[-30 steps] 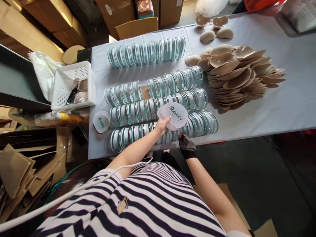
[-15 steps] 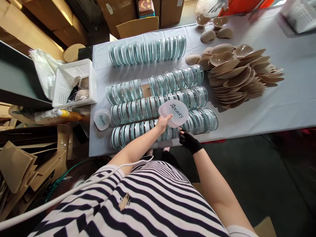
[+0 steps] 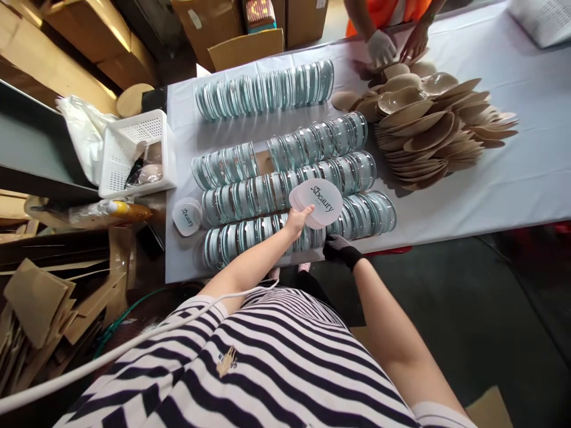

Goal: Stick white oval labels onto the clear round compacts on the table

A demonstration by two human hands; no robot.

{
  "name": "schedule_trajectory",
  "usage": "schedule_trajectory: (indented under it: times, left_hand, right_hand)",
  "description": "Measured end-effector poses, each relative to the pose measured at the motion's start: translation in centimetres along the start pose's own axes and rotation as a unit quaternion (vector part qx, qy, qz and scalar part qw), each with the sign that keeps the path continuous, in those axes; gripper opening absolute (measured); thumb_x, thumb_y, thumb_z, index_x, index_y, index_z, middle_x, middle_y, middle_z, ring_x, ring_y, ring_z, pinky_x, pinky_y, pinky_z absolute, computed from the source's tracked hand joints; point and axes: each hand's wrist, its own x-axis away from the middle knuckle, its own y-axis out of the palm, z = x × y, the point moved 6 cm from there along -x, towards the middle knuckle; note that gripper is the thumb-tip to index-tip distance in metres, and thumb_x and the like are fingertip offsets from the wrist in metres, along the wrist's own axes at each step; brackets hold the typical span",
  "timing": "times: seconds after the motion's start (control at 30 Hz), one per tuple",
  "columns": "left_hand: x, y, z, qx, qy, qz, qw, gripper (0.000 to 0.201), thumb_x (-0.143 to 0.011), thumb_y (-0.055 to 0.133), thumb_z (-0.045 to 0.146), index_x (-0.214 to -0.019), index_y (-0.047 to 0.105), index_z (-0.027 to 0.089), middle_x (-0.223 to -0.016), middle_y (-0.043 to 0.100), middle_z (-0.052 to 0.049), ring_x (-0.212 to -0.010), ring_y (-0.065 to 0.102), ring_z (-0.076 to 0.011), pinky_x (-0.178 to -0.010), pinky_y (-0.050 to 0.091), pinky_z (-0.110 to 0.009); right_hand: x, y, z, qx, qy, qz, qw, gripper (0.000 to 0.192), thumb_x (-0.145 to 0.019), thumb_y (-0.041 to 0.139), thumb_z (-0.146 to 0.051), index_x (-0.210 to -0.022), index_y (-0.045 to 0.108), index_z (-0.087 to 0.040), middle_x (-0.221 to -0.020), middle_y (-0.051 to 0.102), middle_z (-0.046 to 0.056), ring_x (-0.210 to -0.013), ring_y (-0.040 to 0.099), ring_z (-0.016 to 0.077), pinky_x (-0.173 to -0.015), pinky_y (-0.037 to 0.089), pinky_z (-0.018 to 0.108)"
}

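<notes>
My bare left hand [image 3: 298,222] pinches a fanned stack of rounded white cards [image 3: 322,199] printed "beauty", thumb on top. The stack hangs over the nearer rows of clear plastic cases. In a dark glove with a grey palm, my right hand [image 3: 339,248] is at the table's front edge, just below the stack and against the nearest row of clear cases [image 3: 250,235]. Its fingers are drawn together; what they grip, if anything, is hidden. Another rounded "beauty" card pile [image 3: 187,216] lies at the left end of the rows.
Farther rows of clear cases [image 3: 265,89] stand on the pale-covered table [image 3: 504,196]. A heap of beige spoon-shaped pieces [image 3: 428,128] lies to the right. Behind it are a co-worker's hands, one in a white glove [image 3: 381,47]. A white basket [image 3: 169,148] sits left; a white cable crosses my front.
My right hand has turned, showing its grey palm side, and stays by the nearest row. The left hand keeps the card stack. A co-worker's hands have come to the beige pieces at the back.
</notes>
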Motion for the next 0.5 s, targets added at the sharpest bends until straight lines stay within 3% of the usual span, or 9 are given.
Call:
schedule_trajectory:
  times: [0.1,0.17,0.2,0.27,0.33,0.37,0.43,0.5]
  left_hand:
    - [-0.3,0.0,-0.2,0.011,0.011,0.005,1.0,0.05,-0.066,0.085,0.018,-0.113,0.07,0.017,-0.106,0.076,-0.008,-0.116,0.065,-0.0247,-0.11,0.044,-0.043]
    - [-0.5,0.2,-0.2,0.002,0.018,0.01,1.0,0.047,-0.066,0.085,0.018,-0.11,0.071,0.016,-0.105,0.076,-0.008,-0.115,0.065,-0.0248,-0.11,0.044,-0.043]
    - [-0.4,0.2,-0.2,-0.006,0.021,0.014,1.0,0.043,-0.066,0.084,0.017,-0.107,0.071,0.015,-0.104,0.076,-0.008,-0.115,0.065,-0.0252,-0.11,0.044,-0.043]
    - [-0.2,0.3,0.0,-0.02,0.022,0.015,0.999,0.036,-0.067,0.083,0.018,-0.101,0.073,0.013,-0.103,0.076,-0.01,-0.115,0.065,-0.0263,-0.109,0.044,-0.044]
    - [0.4,0.4,0.2,-0.021,0.013,0.007,1.0,0.035,-0.067,0.083,0.019,-0.1,0.073,0.013,-0.103,0.076,-0.01,-0.115,0.065,-0.0272,-0.108,0.045,-0.044]
    - [0.8,0.4,0.3,-0.017,0.007,0.001,1.0,0.037,-0.066,0.084,0.02,-0.101,0.072,0.013,-0.103,0.076,-0.01,-0.115,0.065,-0.0275,-0.107,0.046,-0.045]
    - [1.7,0.0,0.6,-0.006,-0.001,-0.007,1.0,0.042,-0.065,0.084,0.023,-0.104,0.072,0.014,-0.105,0.076,-0.01,-0.114,0.066,-0.028,-0.105,0.048,-0.044]
    - [2.5,-0.6,0.9,-0.005,-0.007,0.006,1.0,0.044,-0.064,0.085,0.024,-0.104,0.072,0.014,-0.105,0.075,-0.01,-0.112,0.066,-0.029,-0.102,0.05,-0.044]
  right_hand:
    - [0.5,-0.3,-0.1,-0.252,-0.035,-0.085,0.963,0.035,-0.087,0.05,-0.042,-0.112,0.06,-0.018,-0.055,0.04,-0.007,-0.041,0.034,0.0091,-0.047,0.036,0.022]
    - [0.8,-1.2,-0.3,-0.236,-0.014,-0.064,0.97,0.039,-0.088,0.047,-0.046,-0.112,0.061,-0.018,-0.053,0.037,-0.008,-0.041,0.032,0.0094,-0.045,0.033,0.022]
    - [0.9,-2.1,-0.5,-0.176,0.001,-0.022,0.984,0.039,-0.088,0.048,-0.046,-0.107,0.064,-0.016,-0.053,0.04,-0.006,-0.042,0.036,0.0107,-0.046,0.035,0.024]
    - [1.2,-5.2,-2.0,-0.028,-0.004,0.141,0.99,0.038,-0.088,0.049,-0.046,-0.101,0.067,-0.014,-0.063,0.055,0.003,-0.056,0.053,0.0167,-0.055,0.044,0.029]
    - [2.4,-8.2,-4.5,0.071,-0.065,0.318,0.943,0.042,-0.091,0.045,-0.045,-0.109,0.066,-0.013,-0.092,0.067,0.013,-0.087,0.064,0.0246,-0.077,0.051,0.037]
    - [3.0,-8.9,-5.8,0.096,-0.105,0.371,0.918,0.044,-0.092,0.042,-0.044,-0.116,0.064,-0.013,-0.109,0.066,0.016,-0.103,0.062,0.0274,-0.089,0.049,0.041]
    - [3.8,-8.4,-8.0,0.134,-0.176,0.391,0.893,0.049,-0.092,0.043,-0.041,-0.128,0.058,-0.012,-0.133,0.058,0.019,-0.125,0.052,0.0304,-0.103,0.042,0.047]
    - [4.3,-6.3,-9.9,0.177,-0.233,0.373,0.881,0.05,-0.09,0.047,-0.039,-0.131,0.057,-0.013,-0.139,0.054,0.019,-0.131,0.047,0.0316,-0.108,0.039,0.05]
